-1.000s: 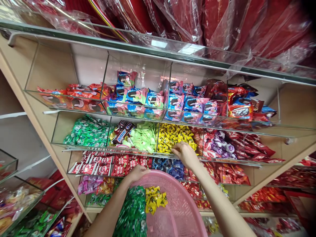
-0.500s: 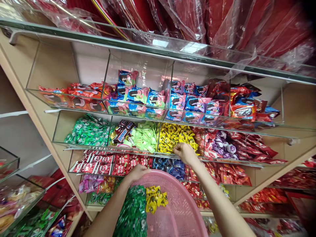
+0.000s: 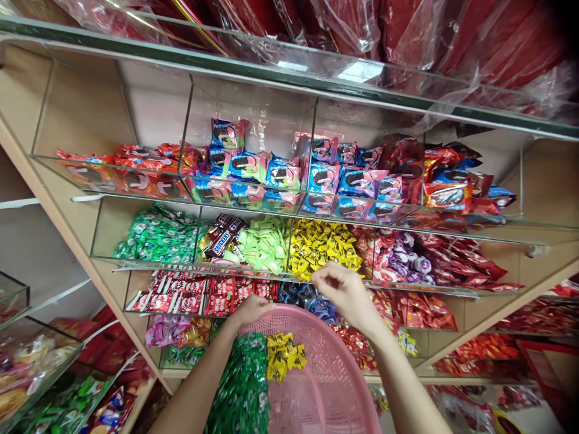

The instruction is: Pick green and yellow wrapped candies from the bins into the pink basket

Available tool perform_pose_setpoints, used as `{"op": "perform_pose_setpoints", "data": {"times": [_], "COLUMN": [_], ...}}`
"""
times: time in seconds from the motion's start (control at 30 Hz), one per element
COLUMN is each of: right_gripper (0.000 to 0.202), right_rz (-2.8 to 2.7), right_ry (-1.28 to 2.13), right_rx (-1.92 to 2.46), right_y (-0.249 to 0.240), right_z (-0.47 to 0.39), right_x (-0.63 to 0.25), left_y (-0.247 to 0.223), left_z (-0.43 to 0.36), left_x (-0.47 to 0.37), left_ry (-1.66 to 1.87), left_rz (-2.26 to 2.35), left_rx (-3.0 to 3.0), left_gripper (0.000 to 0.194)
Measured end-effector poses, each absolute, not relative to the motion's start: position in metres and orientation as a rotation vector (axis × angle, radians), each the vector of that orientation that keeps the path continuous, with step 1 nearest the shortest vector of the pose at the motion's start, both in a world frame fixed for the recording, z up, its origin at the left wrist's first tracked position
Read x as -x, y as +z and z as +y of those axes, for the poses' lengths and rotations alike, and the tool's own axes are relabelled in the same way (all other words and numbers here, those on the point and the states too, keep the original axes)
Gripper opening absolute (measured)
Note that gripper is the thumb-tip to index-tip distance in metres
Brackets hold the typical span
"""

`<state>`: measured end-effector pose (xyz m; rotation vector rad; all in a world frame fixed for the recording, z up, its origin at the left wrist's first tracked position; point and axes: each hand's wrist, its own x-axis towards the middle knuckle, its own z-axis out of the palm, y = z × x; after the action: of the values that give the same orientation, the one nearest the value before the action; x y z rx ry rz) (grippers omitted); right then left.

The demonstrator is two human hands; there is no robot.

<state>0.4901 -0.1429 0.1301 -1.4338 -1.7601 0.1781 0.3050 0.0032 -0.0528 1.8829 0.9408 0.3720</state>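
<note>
My left hand (image 3: 253, 308) is closed on the rim of a pink plastic basket (image 3: 335, 349). Inside the basket lie a heap of green-wrapped candies (image 3: 242, 386) and a small pile of yellow-wrapped candies (image 3: 284, 355). My right hand (image 3: 341, 292) hovers just in front of the shelf bin of yellow-wrapped candies (image 3: 323, 244), its fingers curled together. Whatever sits between those fingertips is too small or hidden to make out.
Glass-fronted bins hold green candies (image 3: 158, 238), Snickers bars (image 3: 221, 241), light green packets (image 3: 265, 244) and purple-wrapped sweets (image 3: 409, 259). Above are packaged cookies (image 3: 244, 166); below, red packets (image 3: 226, 295). A glass shelf edge (image 3: 271, 66) crosses the top, with red plastic-wrapped items above.
My right hand has drawn back and slightly down from the yellow candies, toward the basket. The left hand still grips the rim. The view has shifted slightly.
</note>
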Motion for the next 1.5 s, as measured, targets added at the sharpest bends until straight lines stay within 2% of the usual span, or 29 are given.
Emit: {"op": "perform_pose_setpoints", "data": {"times": [0.1,0.3,0.4,0.7,1.0,1.1,1.2,1.5], "right_gripper": [0.016,0.015,0.012,0.013,0.021,0.025,0.027,0.025], "right_rz": [-1.836,-1.784,-1.692,-1.534,-1.504,-1.529,-1.577,-1.724], "right_ry": [0.409,0.653,0.83,0.924,0.768,0.64,0.533,0.254], "right_rx": [1.407,1.608,1.666,1.799,1.879,1.904,1.84,1.59], "right_y": [0.099,-0.004,-0.036,-0.055,-0.064,-0.061,-0.038,0.097], "right_z": [-0.145,-0.126,-0.124,-0.128,-0.128,-0.128,-0.13,-0.144], "right_x": [-0.472,-0.468,-0.472,-0.469,-0.468,-0.468,-0.469,-0.504], "left_y": [-0.052,-0.05,-0.049,-0.051,-0.053,-0.054,-0.056,-0.051], "left_z": [0.003,0.001,0.001,0.001,0.003,0.003,0.004,0.0], "left_x": [-0.306,-0.306,-0.306,-0.306,-0.308,-0.309,-0.309,-0.307], "left_ry": [0.408,0.39,0.377,0.383,0.386,0.387,0.39,0.386], "left_rz": [0.886,0.948,0.968,1.029,1.028,1.04,1.049,1.026], "left_rx": [-1.892,-1.939,-1.961,-1.969,-1.987,-1.975,-1.971,-1.957], "left_gripper": [0.053,0.054,0.054,0.052,0.052,0.052,0.053,0.053]}}
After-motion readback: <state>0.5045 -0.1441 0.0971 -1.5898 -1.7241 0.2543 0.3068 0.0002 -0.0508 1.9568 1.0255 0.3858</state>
